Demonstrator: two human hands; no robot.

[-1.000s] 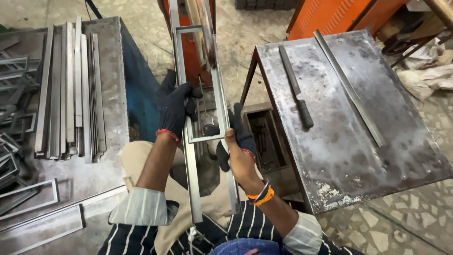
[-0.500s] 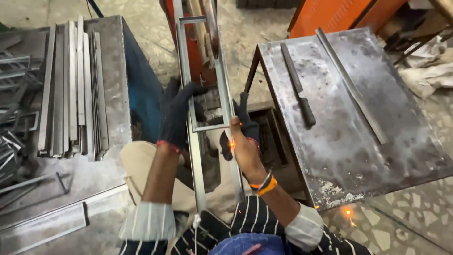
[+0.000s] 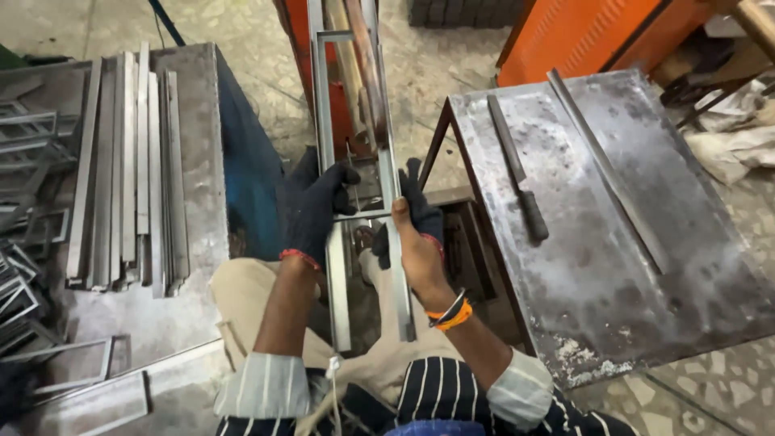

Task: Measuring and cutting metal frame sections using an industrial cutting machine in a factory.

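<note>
A long narrow steel frame (image 3: 355, 121) is held upright in front of the seated person, over the lap, between the two counters. The left hand (image 3: 315, 214), in a dark glove, is wrapped around the frame's left rail, its fingers reaching to the crossbar (image 3: 361, 213). The right hand (image 3: 416, 234) is closed on the right rail with the thumb pressed against the bar's edge. Since half a second ago the frame has been shifted slightly: the right hand has slid a little lower, and the small glow seen near it then is gone. The frame is thus judged to be repositioned for inspection rather than worked on. On the right counter (image 3: 694, 299) a file-like tool (image 3: 517, 178) and a flat bar (image 3: 605, 169) lie apart. On the left counter (image 3: 198, 121) cut strips (image 3: 129, 169) are stacked side by side.
</note>
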